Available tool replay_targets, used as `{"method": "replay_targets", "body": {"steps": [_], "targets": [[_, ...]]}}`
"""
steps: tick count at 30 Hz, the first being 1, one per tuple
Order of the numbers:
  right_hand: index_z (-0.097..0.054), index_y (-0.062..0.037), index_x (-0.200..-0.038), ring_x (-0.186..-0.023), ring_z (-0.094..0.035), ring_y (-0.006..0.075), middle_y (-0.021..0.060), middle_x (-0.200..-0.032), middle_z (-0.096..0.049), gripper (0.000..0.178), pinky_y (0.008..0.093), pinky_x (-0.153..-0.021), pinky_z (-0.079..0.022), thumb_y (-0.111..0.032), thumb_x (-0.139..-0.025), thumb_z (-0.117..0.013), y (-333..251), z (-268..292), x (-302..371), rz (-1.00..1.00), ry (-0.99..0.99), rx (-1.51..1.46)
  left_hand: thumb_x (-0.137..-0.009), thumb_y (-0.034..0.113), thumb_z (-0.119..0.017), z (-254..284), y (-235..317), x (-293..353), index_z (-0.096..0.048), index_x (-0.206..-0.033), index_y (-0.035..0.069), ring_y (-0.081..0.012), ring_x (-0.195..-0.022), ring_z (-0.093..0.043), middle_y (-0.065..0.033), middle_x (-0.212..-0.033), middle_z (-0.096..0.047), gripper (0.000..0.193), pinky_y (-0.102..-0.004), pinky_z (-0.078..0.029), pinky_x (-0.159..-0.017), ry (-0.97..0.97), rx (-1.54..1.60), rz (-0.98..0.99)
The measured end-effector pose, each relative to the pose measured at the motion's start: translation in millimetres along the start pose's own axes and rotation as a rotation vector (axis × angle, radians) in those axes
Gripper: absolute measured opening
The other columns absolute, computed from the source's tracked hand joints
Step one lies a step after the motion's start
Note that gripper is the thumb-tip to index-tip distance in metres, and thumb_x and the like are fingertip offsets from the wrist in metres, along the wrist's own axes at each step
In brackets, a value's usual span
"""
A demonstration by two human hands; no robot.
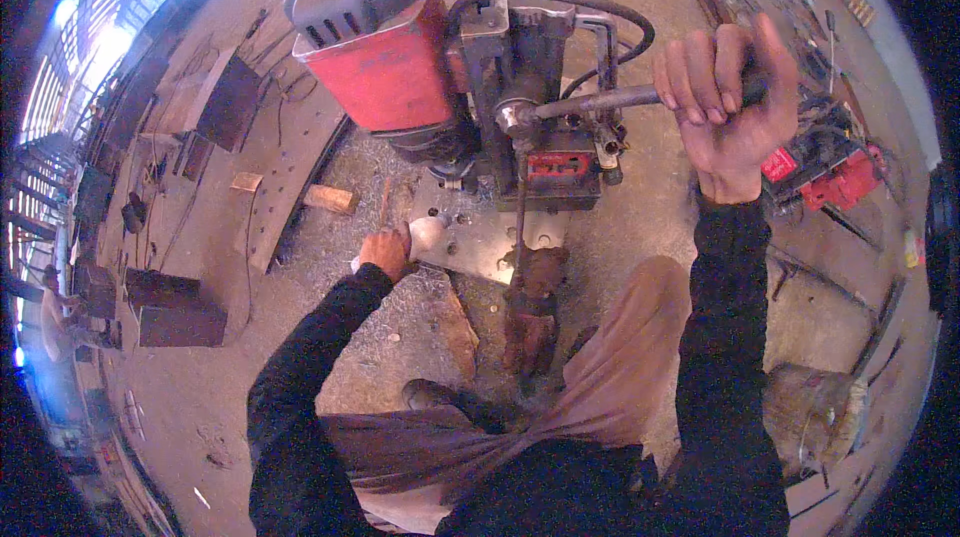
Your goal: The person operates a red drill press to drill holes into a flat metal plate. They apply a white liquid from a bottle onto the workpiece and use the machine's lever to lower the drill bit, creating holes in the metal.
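Observation:
A magnetic drill press with a red and black motor (370,67) stands in front of me on a flat steel plate (470,249). My right hand (730,97) is wrapped around a long feed lever (600,100) that runs out to the right from the press's hub. Another lever arm (521,197) points down toward me. At the plate's left edge my left hand (385,253) is closed on a pale, rounded thing, perhaps a plastic bottle (430,235), tilted toward the drill's lower end. Its grip is partly hidden.
A wood block (330,199) and a long perforated steel strip (295,202) lie left of the plate. Dark steel boxes (178,312) stand farther left, where another person (62,312) is seen. Red machine parts (840,180) and metal bars lie at right. My knees flank a dark tool (530,322).

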State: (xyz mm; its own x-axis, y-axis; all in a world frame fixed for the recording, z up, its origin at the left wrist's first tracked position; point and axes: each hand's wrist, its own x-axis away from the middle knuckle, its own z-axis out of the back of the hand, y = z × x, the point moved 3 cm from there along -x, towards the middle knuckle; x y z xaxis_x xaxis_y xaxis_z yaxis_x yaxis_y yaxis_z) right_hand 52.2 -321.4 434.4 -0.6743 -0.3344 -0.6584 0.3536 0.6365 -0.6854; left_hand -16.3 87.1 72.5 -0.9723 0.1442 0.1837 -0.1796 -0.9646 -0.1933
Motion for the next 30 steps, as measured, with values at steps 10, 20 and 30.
{"method": "replay_targets", "body": {"steps": [10,20,30], "targets": [[-0.028,-0.0196,-0.048,-0.042,-0.028,0.0116,-0.0032,-0.041,-0.025,0.054,0.0293,-0.053,-0.033,-0.032,-0.098,-0.041,-11,-11,-7,-0.107,0.191,0.101,-0.071,0.044,-0.079,44,24,1,-0.053,-0.099,0.002,-0.0309,-0.074,-0.07,-0.0133,-0.08,-0.069,0.056,-0.0415,-0.056,-0.063,0.048,0.02,-0.034],[-0.028,-0.0195,-0.05,-0.043,-0.026,0.0118,-0.0031,-0.042,-0.025,0.051,0.0296,-0.055,-0.032,-0.027,-0.099,-0.041,-14,-5,-4,-0.142,0.242,0.128,-0.069,0.029,-0.078,20,45,-1,-0.057,-0.096,-0.001,-0.0305,-0.077,-0.07,-0.0164,-0.084,-0.069,0.045,-0.0426,-0.056,-0.067,0.09,0.163,0.076],[-0.028,-0.0194,-0.052,-0.045,-0.026,0.0112,-0.0031,-0.045,-0.025,0.049,0.0287,-0.056,-0.032,-0.024,-0.099,-0.041,-9,-22,-7,-0.17,0.221,0.1,-0.085,0.016,-0.058,12,40,-8,-0.057,-0.096,-0.001,-0.0312,-0.071,-0.069,-0.0155,-0.079,-0.068,0.02,-0.045,-0.054,-0.059,0.155,0.209,0.054]]}}
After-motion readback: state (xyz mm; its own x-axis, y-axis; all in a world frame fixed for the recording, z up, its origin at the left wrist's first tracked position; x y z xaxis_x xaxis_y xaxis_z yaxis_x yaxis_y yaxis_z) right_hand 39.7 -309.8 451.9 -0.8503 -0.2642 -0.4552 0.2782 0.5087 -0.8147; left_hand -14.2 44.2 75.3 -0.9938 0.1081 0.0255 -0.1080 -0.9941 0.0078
